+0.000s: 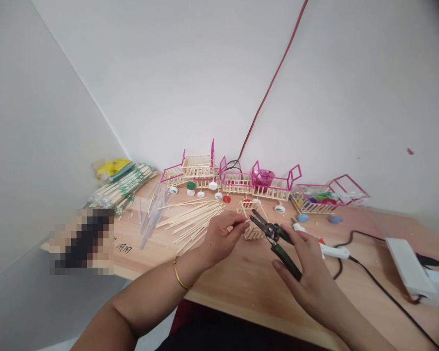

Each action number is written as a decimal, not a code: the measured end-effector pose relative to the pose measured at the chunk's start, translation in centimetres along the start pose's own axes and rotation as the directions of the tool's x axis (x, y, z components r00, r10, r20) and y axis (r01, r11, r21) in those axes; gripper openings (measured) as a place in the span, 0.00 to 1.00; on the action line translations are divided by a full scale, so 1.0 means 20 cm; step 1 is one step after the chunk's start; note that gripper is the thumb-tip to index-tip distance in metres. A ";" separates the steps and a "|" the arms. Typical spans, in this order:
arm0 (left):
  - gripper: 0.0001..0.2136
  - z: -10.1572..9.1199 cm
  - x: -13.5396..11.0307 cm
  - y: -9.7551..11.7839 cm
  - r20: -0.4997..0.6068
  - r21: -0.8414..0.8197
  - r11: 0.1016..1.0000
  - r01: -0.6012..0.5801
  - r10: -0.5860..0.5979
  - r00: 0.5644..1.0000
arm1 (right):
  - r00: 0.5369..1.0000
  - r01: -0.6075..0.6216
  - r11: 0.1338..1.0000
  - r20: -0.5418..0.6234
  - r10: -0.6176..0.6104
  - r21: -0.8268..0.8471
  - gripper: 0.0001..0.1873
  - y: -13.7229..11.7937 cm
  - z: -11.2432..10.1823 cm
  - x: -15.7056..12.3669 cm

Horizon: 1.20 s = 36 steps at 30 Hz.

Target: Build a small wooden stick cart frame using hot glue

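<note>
My right hand (309, 273) grips the green handles of a pair of cutting pliers (274, 236), whose dark jaws gape and point up-left. My left hand (223, 239) is pinched on a thin wooden stick held just in front of those jaws. A small unfinished stick frame (254, 233) lies on the wooden table (241, 282) right behind the two hands. A gold bangle circles my left wrist.
Loose wooden sticks (193, 222) lie fanned out to the left, with packs of sticks (122, 187) beyond. Stick-and-pink-straw carts (237, 183) and bottle caps line the wall. A white glue gun (332, 251) with black cable and a white box (409, 268) lie at right.
</note>
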<state>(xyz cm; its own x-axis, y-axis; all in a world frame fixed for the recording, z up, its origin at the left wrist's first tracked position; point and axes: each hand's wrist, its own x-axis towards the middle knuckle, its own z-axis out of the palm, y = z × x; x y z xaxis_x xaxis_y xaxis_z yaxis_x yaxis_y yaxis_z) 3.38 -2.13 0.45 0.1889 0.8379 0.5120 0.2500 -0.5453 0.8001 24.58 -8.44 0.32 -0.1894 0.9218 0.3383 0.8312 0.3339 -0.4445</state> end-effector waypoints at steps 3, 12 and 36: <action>0.09 0.00 -0.01 0.02 0.008 0.035 0.998 -0.043 0.042 0.999 | 0.999 0.000 1.000 -0.033 0.000 -0.007 0.34 -0.02 0.04 0.01; 0.07 -0.01 -0.01 0.04 -0.012 0.079 0.989 -0.127 0.129 0.992 | 0.989 0.049 0.997 -0.135 -0.057 -0.062 0.35 -0.06 0.08 0.02; 0.07 0.01 -0.04 0.04 0.130 0.121 0.955 -0.270 0.254 0.958 | 0.978 0.193 0.976 -0.058 -0.199 -0.097 0.33 0.03 0.11 0.02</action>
<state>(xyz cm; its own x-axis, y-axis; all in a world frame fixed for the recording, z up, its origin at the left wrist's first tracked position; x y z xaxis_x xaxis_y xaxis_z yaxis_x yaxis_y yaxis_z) 3.61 -3.18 0.68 0.3680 0.6614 0.6536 0.3026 -0.7498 0.5884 23.81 -7.47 -1.61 -0.3202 0.8239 0.4676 0.8259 0.4846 -0.2883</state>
